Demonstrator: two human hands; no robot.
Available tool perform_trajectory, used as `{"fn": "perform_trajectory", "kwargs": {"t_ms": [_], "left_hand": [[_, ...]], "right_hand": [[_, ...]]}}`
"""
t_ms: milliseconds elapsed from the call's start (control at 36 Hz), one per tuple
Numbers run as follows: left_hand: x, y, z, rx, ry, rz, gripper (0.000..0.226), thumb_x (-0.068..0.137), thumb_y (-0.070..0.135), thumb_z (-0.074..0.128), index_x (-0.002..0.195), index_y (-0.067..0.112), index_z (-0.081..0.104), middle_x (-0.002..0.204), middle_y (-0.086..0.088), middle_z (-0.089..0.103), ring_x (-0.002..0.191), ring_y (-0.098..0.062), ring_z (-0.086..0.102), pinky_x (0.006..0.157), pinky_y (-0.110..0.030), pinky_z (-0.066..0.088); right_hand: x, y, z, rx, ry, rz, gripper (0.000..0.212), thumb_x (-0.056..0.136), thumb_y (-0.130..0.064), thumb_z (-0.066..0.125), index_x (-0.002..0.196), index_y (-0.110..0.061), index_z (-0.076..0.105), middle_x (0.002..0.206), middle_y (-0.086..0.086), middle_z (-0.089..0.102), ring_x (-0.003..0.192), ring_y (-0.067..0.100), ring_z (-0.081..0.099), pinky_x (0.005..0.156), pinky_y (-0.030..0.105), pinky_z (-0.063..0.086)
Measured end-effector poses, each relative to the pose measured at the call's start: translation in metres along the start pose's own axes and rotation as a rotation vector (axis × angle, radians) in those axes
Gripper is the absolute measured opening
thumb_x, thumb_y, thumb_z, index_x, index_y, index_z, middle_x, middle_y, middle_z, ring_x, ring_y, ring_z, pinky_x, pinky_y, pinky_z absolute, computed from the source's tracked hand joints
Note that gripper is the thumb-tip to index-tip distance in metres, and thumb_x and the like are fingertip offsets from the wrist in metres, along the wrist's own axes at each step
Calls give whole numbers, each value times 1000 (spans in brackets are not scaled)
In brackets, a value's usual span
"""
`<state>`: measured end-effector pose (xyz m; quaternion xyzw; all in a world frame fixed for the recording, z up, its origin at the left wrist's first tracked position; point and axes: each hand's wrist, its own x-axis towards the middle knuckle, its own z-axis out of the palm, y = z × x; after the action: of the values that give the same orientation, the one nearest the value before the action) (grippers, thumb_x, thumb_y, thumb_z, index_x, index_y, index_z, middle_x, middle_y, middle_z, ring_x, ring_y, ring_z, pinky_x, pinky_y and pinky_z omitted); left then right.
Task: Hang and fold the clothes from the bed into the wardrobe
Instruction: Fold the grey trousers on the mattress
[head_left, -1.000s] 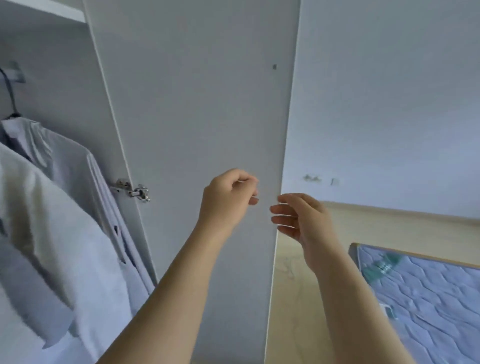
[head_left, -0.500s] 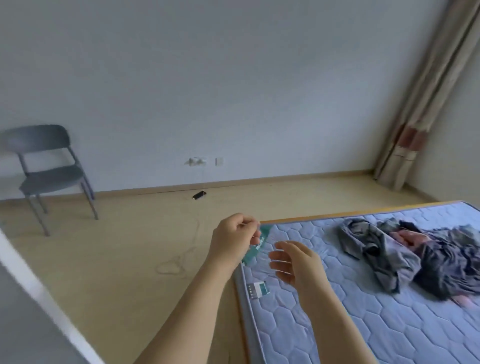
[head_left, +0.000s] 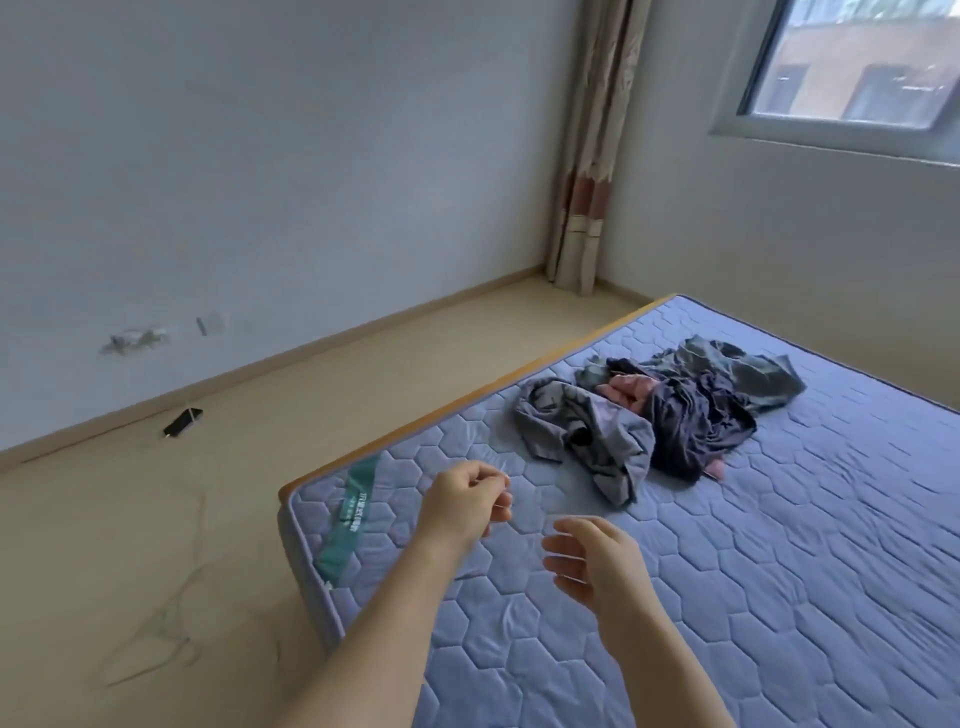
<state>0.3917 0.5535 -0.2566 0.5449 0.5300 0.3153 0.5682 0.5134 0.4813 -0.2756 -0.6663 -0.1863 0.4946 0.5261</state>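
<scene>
A bare bedroom: pale walls, a beige floor (head_left: 156, 519), a curtain (head_left: 592, 156) bunched in the far corner and a window (head_left: 857, 62) at the upper right. A bed (head_left: 779, 571) with a blue quilted mattress and no sheets fills the lower right of the view. A small dark thing, perhaps a phone (head_left: 183, 422), lies on the floor near the wall.

The clothes (head_left: 660, 415) left to deal with sit in a crumpled heap on the far part of the mattress, close to its wooden edge: grey and dark garments tangled together with something pink showing in the middle. How many pieces there are cannot be told. The wardrobe is not in view.

Both hands are raised over the near corner of the mattress, well short of the heap. The left hand (head_left: 467, 506) is loosely curled, thumb and fingertips pinched close, and seems to hold nothing, though a thin thread-like object between the fingers cannot be ruled out. The right hand (head_left: 592, 566) is relaxed and half open, fingers slightly bent, empty.

This looks like the fetching step: coming to the bed for another garment. The next move calls for reaching forward across the mattress to the heap, picking one piece free of the tangle without dragging the others along, and shaking it out to judge whether it should be hung or folded.
</scene>
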Motion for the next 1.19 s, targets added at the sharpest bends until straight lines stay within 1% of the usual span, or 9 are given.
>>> {"fn": "perform_trajectory", "kwargs": {"t_ms": [139,278,417,556,722,917,1028,1111,1194], "left_hand": [[69,3,7,76,-135,-23,23,93,9,47,74,15,59,67,1,63,53,-6,59,52,-20,41],[145,0,9,168,-220,-50,19,94,13,47,80,16,61,71,1,64,62,-9,61,56,-20,43],[215,-21,23,217,-275,-127,23,93,8,47,75,15,59,68,-1,61,58,-11,57,41,-9,38],[252,-33,36,262,-308,-193,27,93,5,43,73,16,57,71,-3,60,60,-12,56,39,-8,37],[268,-29,45,280,-319,-196,23,93,7,43,77,17,57,73,-1,62,62,-11,57,54,-19,41],[270,-25,38,262,-249,-208,23,92,7,43,77,17,57,71,0,61,58,-9,57,49,-16,40],[266,-22,28,245,-224,-201,23,93,8,43,77,18,57,76,-2,62,63,-12,58,54,-20,41],[263,-20,10,234,-188,-194,22,93,8,44,79,16,58,76,-3,62,64,-13,58,50,-17,42],[264,-20,-17,220,-139,-190,23,93,8,43,78,17,58,74,-2,62,64,-14,58,54,-21,41]], "right_hand": [[51,-8,9,40,117,49,13,93,-9,51,86,-5,62,73,10,65,66,23,59,65,30,46],[109,-11,27,51,213,106,13,93,-8,50,87,-5,62,74,11,64,65,22,57,58,28,44],[168,-3,34,83,297,177,14,91,-7,51,80,-6,60,70,10,62,61,21,54,59,26,40],[195,12,31,99,358,258,14,92,-8,51,82,-7,59,72,10,61,62,21,54,58,25,39],[212,15,31,75,347,298,15,93,-9,49,83,-7,59,74,10,61,63,20,54,59,27,42],[227,-2,41,61,253,274,14,93,-8,49,82,-8,58,73,9,60,61,20,53,57,26,41],[223,-8,44,46,226,233,13,92,-9,49,83,-7,58,73,9,60,62,20,54,57,26,41],[215,-9,52,44,212,228,14,93,-10,49,81,-9,58,74,8,61,63,20,54,57,26,42],[205,-9,66,49,200,238,14,92,-8,49,81,-9,58,73,8,61,60,19,54,57,25,41]]}}
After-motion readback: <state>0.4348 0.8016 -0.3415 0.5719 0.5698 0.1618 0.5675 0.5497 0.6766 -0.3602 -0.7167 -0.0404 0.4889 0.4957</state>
